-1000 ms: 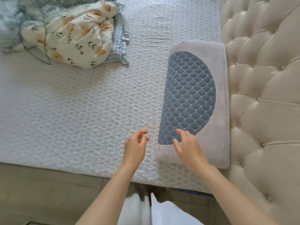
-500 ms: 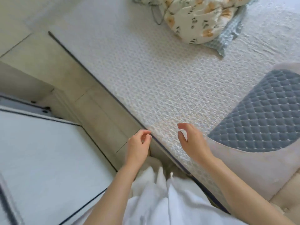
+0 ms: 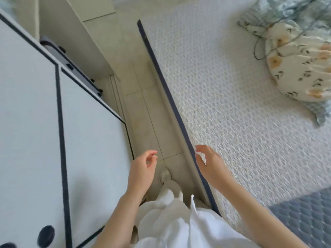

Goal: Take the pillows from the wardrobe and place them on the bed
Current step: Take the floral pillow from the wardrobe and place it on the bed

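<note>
Both bare forearms reach forward from the waist, side by side and a little apart. The left hand hangs loose with its fingers curled inward, thumb and forefinger tips nearly meeting, holding nothing. The right hand is held slightly further out, palm turned toward the left, fingers gently bent and spread, also empty. The wrists are straight and the elbows bent.

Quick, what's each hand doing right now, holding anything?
Left hand: empty, fingers loosely curled, over the floor beside the wardrobe.
Right hand: open, empty, over the bed edge.
</note>
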The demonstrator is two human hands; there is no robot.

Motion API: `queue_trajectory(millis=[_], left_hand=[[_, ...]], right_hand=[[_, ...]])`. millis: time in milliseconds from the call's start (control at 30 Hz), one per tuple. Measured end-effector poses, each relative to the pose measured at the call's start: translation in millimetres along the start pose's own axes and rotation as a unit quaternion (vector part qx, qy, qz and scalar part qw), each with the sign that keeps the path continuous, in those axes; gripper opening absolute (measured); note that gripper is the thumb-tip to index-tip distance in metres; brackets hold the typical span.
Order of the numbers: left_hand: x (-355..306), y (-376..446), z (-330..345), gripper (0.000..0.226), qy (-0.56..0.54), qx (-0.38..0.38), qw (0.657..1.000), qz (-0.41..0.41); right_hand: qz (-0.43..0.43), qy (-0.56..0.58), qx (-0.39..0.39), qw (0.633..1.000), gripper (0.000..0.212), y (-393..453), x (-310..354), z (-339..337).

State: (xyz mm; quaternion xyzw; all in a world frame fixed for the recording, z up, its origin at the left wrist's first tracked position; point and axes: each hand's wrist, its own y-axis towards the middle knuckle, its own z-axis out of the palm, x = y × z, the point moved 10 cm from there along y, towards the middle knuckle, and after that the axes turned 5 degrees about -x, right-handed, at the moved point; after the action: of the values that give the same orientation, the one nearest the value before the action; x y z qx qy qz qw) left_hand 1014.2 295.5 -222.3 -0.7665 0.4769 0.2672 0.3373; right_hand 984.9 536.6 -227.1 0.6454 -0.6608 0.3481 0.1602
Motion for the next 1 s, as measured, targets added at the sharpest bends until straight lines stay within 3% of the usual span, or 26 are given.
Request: queue_trajectory(millis=[300,633,1000], left_hand=[[-24.1,143.5,-107.4,0.019,-0.032,-0.093,0.995,0.007],[-44.9,254.6,-155.3,0.022,-0.025,-0.136,0.990,-0.006],[-69.4,382.2,-217.2,0.024,-0.022,-0.251,0.964,-0.081]], right_hand=[[-0.058,0.019,0.011,0.998,0.032,128.1,117.2,33.6],[-0.125,0.052,0.018,0.991,0.035,267.0,214.4,45.0],[-0.261,0.002,0.130,0.957,0.037,447.9,334.7,50.9]])
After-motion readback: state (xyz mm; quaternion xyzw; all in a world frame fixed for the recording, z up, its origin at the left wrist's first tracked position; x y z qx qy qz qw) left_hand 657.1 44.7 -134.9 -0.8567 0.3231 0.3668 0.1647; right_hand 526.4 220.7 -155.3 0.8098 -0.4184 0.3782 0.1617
